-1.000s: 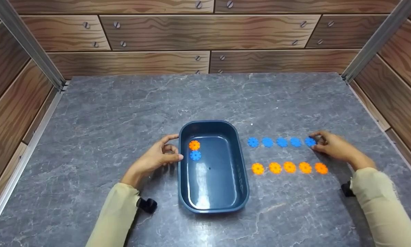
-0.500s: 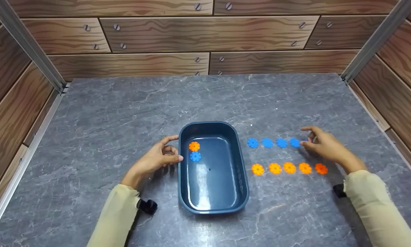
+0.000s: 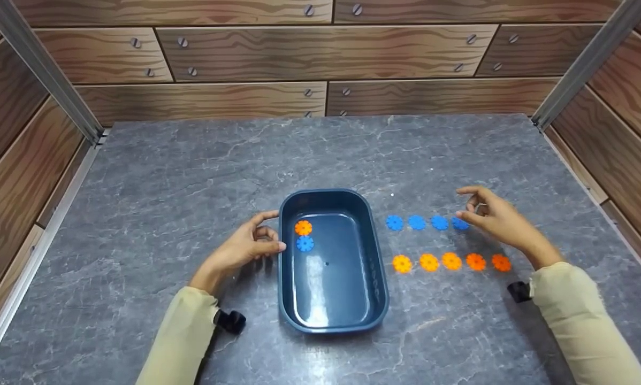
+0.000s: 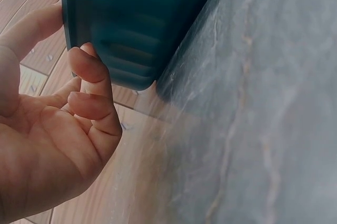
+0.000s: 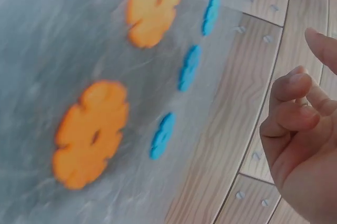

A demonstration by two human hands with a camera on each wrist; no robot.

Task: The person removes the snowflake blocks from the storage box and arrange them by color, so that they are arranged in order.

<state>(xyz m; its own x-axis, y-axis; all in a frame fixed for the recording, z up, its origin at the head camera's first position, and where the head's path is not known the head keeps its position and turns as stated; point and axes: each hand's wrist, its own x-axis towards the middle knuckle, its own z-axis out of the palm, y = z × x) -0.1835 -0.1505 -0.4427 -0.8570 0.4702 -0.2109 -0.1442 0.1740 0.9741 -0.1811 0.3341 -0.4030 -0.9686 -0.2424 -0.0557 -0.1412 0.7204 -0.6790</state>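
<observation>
A dark blue plastic tub [image 3: 376, 299] stands on the table. One orange and one blue flake disc [image 3: 305, 244] lie flat inside it. My left hand [image 3: 240, 243] holds the tub's left side, thumb at the rim, the other fingers against the outer wall. My right hand [image 3: 494, 219] hovers at the right end of the row of blue flake discs [image 3: 417, 223], its thumb overlapping the last one showing. Index finger and thumb stand apart, and no disc shows between them. The fifth disc's former spot is hidden under this hand.
Several orange flake discs [image 3: 451, 261] form a second row, nearer me, right of the tub. The grey marbled table [image 3: 219, 160] is bounded by wood-patterned walls [image 3: 326, 53] and metal corner posts [image 3: 588, 59].
My right hand has left the fifth blue disc's place and moved slightly left and away from me, thumb and index spread. That disc no longer shows. The left hand and tub stay put.
</observation>
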